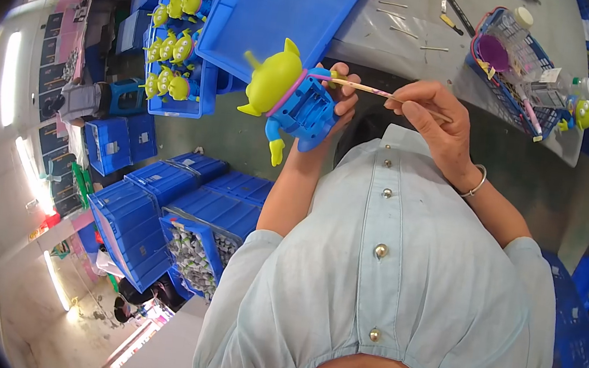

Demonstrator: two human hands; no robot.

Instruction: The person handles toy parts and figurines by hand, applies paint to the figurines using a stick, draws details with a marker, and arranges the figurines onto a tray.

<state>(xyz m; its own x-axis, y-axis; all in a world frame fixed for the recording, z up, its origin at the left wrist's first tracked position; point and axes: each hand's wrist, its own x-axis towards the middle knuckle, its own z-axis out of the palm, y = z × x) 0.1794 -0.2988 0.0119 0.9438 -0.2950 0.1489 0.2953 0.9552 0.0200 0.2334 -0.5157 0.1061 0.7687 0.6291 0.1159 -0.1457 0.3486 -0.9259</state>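
Note:
A toy alien figure (286, 99) with a lime-green head, blue body and purple collar is held in my left hand (340, 105), its fingers wrapped round the far side. The figure's back faces me, showing a recessed compartment. My right hand (433, 113) pinches a thin wooden paintbrush (370, 89) with purple smears on its handle. The brush's tip end reaches the figure's raised arm near the collar; exact contact is too small to tell.
Beyond the figure lies a blue tray (269, 21). A blue crate (206, 94) at left holds several similar figures. On the grey table (397, 50) lie cotton swabs, a black pen (458, 12) and a basket (500, 33) with bottles. Blue bins (134, 217) stand lower left. A person (82, 102) is farther left.

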